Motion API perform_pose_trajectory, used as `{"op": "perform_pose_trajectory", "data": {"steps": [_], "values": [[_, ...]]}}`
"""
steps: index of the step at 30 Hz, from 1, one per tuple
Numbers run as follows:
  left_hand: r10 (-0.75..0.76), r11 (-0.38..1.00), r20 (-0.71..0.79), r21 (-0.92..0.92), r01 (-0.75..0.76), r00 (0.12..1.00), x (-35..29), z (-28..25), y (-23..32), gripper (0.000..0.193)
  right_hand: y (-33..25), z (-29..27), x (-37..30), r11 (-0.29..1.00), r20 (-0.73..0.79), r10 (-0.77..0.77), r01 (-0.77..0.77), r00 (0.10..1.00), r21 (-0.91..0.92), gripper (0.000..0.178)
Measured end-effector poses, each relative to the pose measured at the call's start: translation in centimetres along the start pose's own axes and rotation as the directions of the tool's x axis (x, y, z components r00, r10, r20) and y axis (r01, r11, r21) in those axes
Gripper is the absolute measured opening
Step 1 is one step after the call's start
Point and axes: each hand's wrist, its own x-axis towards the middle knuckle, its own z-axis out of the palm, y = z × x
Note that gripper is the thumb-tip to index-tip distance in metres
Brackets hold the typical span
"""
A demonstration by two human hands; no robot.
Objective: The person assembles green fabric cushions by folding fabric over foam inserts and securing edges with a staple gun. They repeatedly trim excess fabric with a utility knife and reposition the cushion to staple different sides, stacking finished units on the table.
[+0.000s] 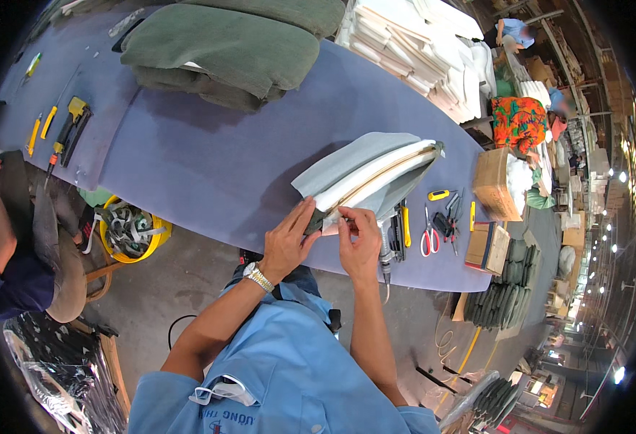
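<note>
A curved padded panel (376, 173) stands on edge near the table's front, with grey-green fabric outside, white foam and a thin brown board between. My left hand (289, 237) grips the fabric at its near end, thumb and fingers closed on a dark flap. Beside it, my right hand (360, 242) pinches the same near end, fingertips bent around the fabric edge. What lies between the right fingertips is mostly hidden. Just right of that hand lies a tool (386, 249) with a hose at its lower end, partly covered by the panel.
Red-handled scissors (430, 242), pliers (449, 223) and yellow cutters (439, 194) lie on the blue-grey table (216, 166). Folded green fabric (224, 50) and stacked white foam (412, 54) sit behind. A yellow basket (160, 235) stands left, near a seated person. A cardboard box (497, 184) rests right.
</note>
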Motion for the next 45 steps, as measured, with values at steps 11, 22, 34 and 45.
{"op": "perform_pose_trajectory", "data": {"steps": [11, 22, 34, 45], "values": [[-0.045, 0.999, 0.033, -0.006, 0.046, 0.998, 0.2, -0.1, 0.4, 0.07, -1.4, 0.1, 1.8, 0.992, 0.134, 0.051, -0.035, 0.99, -0.117, 0.018], [-0.092, 0.994, -0.011, -0.053, 0.092, 0.996, -0.7, 0.7, 0.5, 0.063, -1.2, 0.2, 2.3, 0.965, 0.156, 0.163, -0.124, 0.974, -0.232, 0.028], [-0.023, 0.998, -0.002, -0.063, 0.023, 1.0, 0.9, -0.5, 0.3, 0.059, 0.4, 1.4, 2.8, 0.965, 0.183, 0.212, -0.235, 0.96, 0.115, 0.026], [-0.146, 0.988, 0.073, -0.035, 0.149, 0.987, 1.8, -1.9, 0.1, 0.052, 3.8, 4.3, 2.3, 0.963, 0.191, 0.119, -0.16, 0.974, 0.216, 0.027]]}}
